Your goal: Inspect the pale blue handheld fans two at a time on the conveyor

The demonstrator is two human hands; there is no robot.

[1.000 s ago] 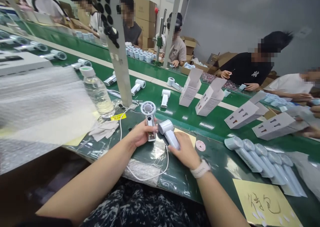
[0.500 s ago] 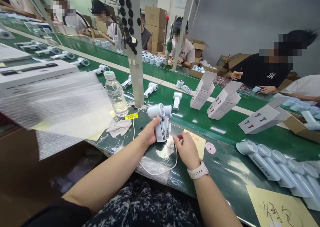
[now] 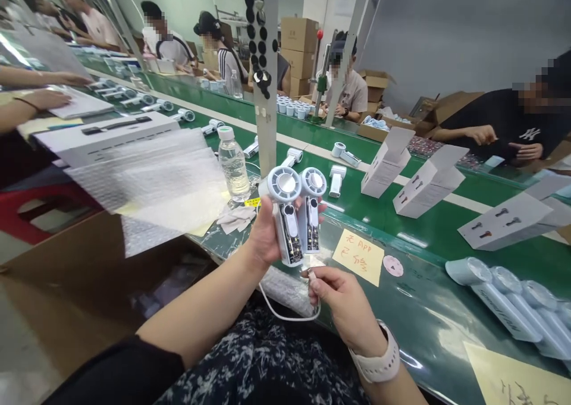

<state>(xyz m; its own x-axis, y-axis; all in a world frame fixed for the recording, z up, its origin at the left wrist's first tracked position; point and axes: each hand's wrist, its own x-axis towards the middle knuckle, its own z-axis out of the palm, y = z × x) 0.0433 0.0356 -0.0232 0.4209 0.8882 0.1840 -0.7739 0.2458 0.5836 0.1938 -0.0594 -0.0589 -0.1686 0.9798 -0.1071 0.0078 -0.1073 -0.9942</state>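
Note:
Two light-blue handheld fans stand side by side in my left hand [image 3: 266, 232], whose fingers wrap round their handles. The nearer fan [image 3: 289, 217] and the second fan [image 3: 313, 209] both face me, with circuit boards and parts showing in their uncovered handles. Just below them, my right hand [image 3: 341, 298] pinches the plug end of a white charging cable [image 3: 285, 317], close under the fans' bases. The cable loops down and round to the left behind my left hand. Whether the plug touches a fan is hard to make out.
A water bottle [image 3: 233, 164] and a metal post [image 3: 266, 119] stand beyond my left hand. Bubble wrap [image 3: 165, 179] lies at left. Open white boxes [image 3: 386, 162] and several fans sit on the green conveyor [image 3: 307, 149]. More fans [image 3: 504, 304] lie at right. Co-workers sit opposite.
My left hand has raised and turned the two fans so their fronts and open handles face me. My right hand has brought the cable end beneath them. The view has shifted left.

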